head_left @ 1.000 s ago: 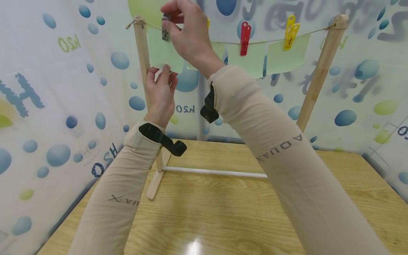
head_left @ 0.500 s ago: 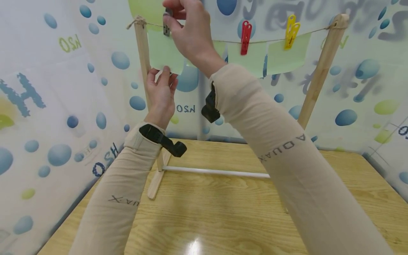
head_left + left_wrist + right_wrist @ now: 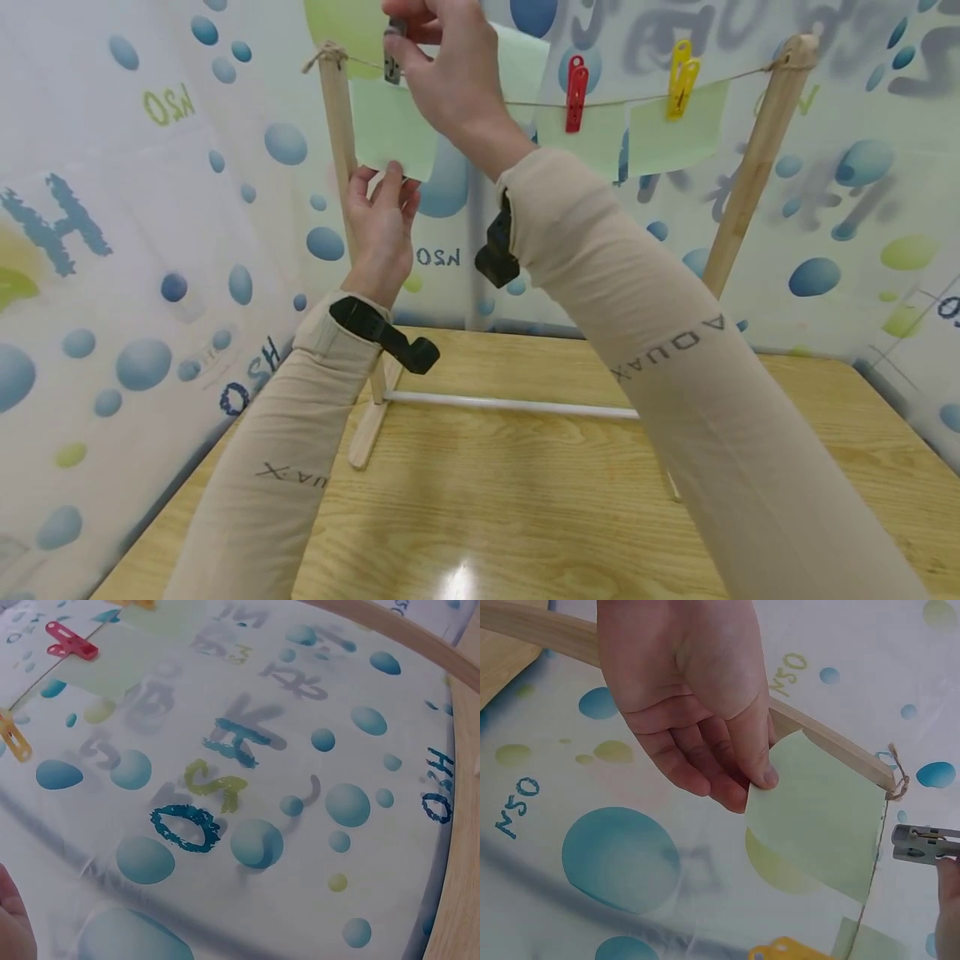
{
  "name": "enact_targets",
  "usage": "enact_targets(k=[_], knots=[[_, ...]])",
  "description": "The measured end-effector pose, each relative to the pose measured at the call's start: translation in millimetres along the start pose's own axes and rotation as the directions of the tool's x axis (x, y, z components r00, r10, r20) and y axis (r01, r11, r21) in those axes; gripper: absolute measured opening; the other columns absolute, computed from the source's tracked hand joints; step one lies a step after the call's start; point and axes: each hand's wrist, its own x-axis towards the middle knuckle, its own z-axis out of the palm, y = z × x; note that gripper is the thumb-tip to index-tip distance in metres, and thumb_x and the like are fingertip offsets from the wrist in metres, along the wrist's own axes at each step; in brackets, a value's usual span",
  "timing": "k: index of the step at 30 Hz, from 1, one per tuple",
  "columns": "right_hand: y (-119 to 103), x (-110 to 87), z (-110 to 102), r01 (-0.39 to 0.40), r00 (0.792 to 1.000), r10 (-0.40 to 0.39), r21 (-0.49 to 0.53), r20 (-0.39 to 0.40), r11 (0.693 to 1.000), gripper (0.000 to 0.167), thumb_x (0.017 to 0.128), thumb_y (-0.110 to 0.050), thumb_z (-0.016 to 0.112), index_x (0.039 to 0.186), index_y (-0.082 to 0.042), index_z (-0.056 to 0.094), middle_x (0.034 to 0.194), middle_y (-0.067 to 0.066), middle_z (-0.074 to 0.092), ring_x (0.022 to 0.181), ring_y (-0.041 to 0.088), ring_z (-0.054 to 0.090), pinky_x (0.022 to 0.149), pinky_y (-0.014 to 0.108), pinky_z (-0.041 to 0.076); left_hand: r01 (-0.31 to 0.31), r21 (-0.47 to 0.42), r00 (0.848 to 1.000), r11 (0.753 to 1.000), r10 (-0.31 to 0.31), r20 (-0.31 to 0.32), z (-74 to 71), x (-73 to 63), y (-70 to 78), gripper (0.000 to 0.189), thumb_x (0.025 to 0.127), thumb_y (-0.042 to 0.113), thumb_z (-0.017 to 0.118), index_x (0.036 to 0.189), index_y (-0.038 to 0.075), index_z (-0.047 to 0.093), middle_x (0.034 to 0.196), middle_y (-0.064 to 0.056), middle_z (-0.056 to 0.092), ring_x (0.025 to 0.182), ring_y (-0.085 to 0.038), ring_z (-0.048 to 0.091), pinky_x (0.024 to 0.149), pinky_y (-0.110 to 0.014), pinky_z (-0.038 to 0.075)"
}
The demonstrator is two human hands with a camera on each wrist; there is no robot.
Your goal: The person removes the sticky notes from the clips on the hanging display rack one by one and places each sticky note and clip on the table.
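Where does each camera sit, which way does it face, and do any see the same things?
Head: worn there, facing forward and down; both sleeves, left hand and right hand show.
Left wrist: worn there, facing the backdrop and red peg; just a sliver of hand shows, lower left.
Right wrist: worn there, facing the held paper and grey clip; the left hand shows large, the right hand just at the edge.
Shared: head and right wrist both show the held paper and grey clip.

Head view forward-down, wrist views closer, patterned backdrop point(image 3: 195, 250) shared

The right grip point(image 3: 459, 73) partly hides the grey clip point(image 3: 392, 65)
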Motion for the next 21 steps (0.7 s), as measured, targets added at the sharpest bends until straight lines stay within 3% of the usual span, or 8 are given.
enact_targets(k=[11,16,21], knots=[[-4,-5.1,-14,0.021,0.998,-0.024,0.035,0.065,0.999,0.032,0.085,-0.009,0.057,0.116,-0.002,0.051,0.111,0.007,0.052,0.102,0.009,0.052,0.083,0.010,0.038,0.014,0.038,1.000,0.999,-0.014,0.019,-5.1,-4.7,-0.3,0.019,0.087,0.013,0.055,0.106,0.012,0.050,0.095,-0.007,0.057,0.079,-0.016,0.056,0.079,-0.027,0.045],[-4,-9.9,-25,0.065,0.994,-0.067,0.026,0.083,0.998,0.034,0.085,-0.008,0.058,0.117,-0.001,0.050,0.111,0.007,0.053,0.100,0.010,0.052,0.084,0.011,0.039,0.011,0.027,1.000,1.000,-0.011,0.026,-9.7,-4.9,-2.5,0.014,0.088,0.011,0.055,0.101,0.012,0.050,0.090,-0.007,0.057,0.076,-0.016,0.057,0.076,-0.026,0.046],[-7,-18.2,-37,0.043,0.992,-0.051,0.073,0.112,0.996,0.036,0.084,-0.007,0.059,0.118,-0.003,0.050,0.111,0.005,0.053,0.100,0.010,0.051,0.085,0.013,0.039,0.011,0.040,0.998,0.999,-0.013,0.054,-15.4,-9.0,-1.6,0.013,0.088,0.011,0.054,0.099,0.012,0.050,0.090,-0.007,0.057,0.076,-0.016,0.056,0.077,-0.027,0.045]])
